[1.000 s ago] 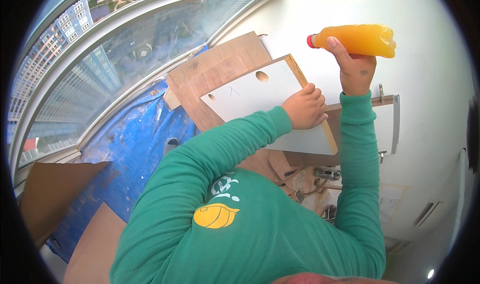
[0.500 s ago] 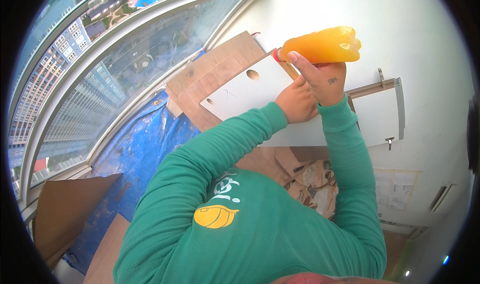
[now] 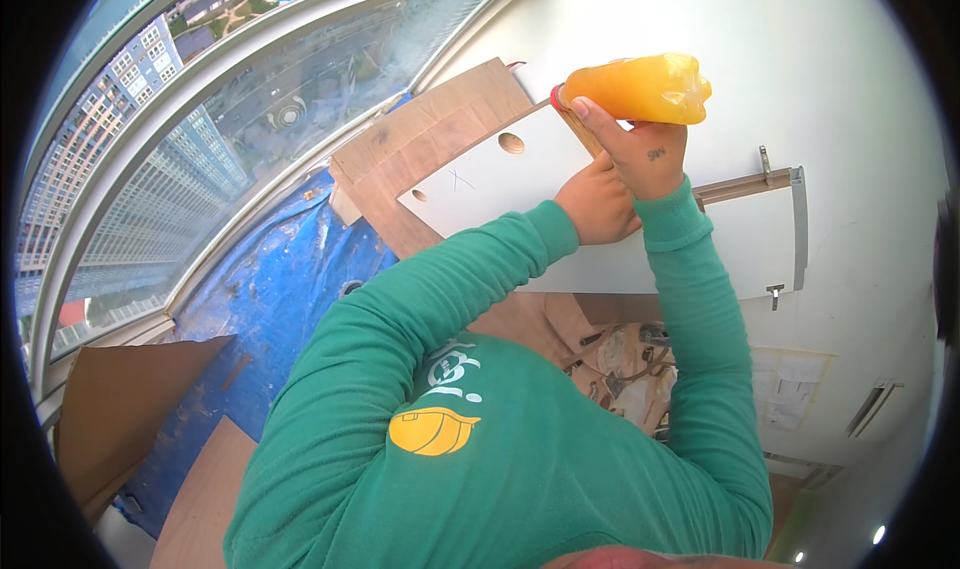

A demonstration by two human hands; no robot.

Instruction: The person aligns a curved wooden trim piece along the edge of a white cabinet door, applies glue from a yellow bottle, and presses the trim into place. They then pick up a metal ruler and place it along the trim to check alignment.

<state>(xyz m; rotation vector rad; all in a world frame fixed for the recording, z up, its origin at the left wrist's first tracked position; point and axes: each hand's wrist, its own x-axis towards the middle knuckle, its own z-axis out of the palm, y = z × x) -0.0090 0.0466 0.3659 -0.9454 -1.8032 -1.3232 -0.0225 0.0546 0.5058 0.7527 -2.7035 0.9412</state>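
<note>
My right hand (image 3: 648, 154) is closed around a clear plastic bottle (image 3: 635, 87) of yellow-orange liquid. The bottle lies nearly level, its red-ringed neck at the bare wooden edge of a white panel (image 3: 520, 194); whether they touch cannot be made out. Just below, my left hand (image 3: 597, 201) is closed at the same edge, with its fingertips partly hidden behind the right wrist. Two round holes and a pencilled cross mark the panel's face. To the right is a white section (image 3: 750, 234) with a brown edge and metal hinges (image 3: 775, 296); my hands hide where it meets the panel.
Brown boards (image 3: 435, 119) lie beside the panel, near a large window (image 3: 290, 99) on the left. Blue sheeting (image 3: 280, 269) covers the floor there, with cardboard (image 3: 130, 399) at its near end. Tools and scraps (image 3: 630, 369) lie beyond my chest. A white wall (image 3: 850, 169) stands at right.
The bottle has shifted slightly left and turned a little, its neck still at the panel edge. Both hands keep their holds, and the view has moved slightly.
</note>
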